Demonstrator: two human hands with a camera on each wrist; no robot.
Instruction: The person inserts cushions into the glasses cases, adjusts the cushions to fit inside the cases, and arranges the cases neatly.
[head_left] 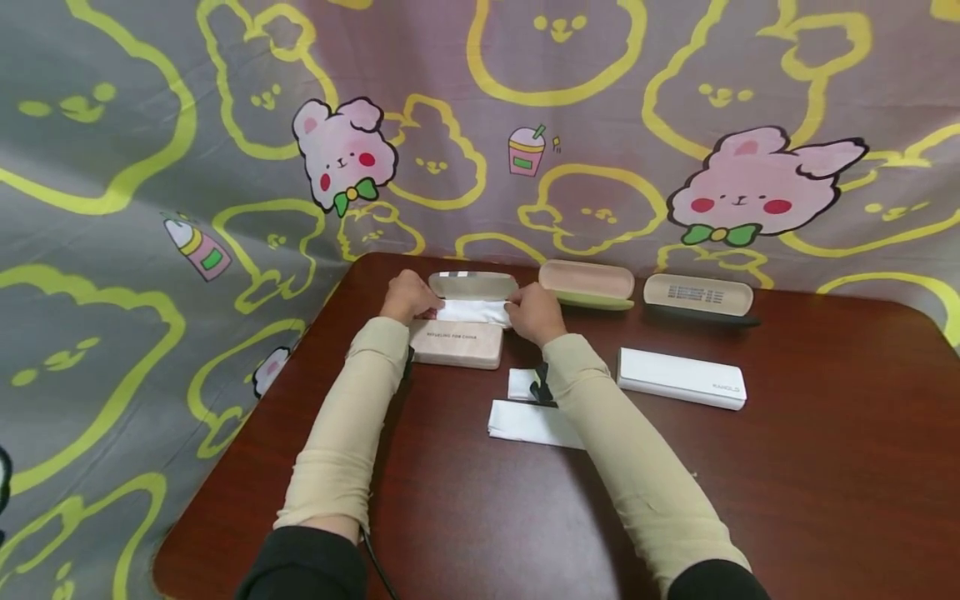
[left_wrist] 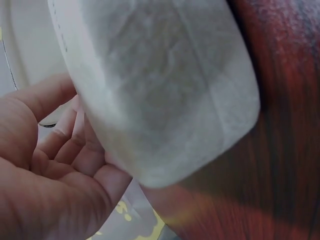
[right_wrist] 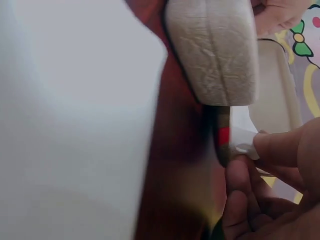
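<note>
On the table (head_left: 465,508), an open case (head_left: 472,287) behind a pale case (head_left: 456,345).
The pale case is closed; inside the open case lies a cloth (head_left: 472,312). Your right hand (head_left: 536,313) pinches its right end; your left hand (head_left: 410,297) bends beside its left end, though whether it grips cannot be told.

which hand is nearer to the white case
Right. The right hand is at the beige case's right end, up and left of the white case in the head view. The left hand is farther, at the beige case's left end.
</note>
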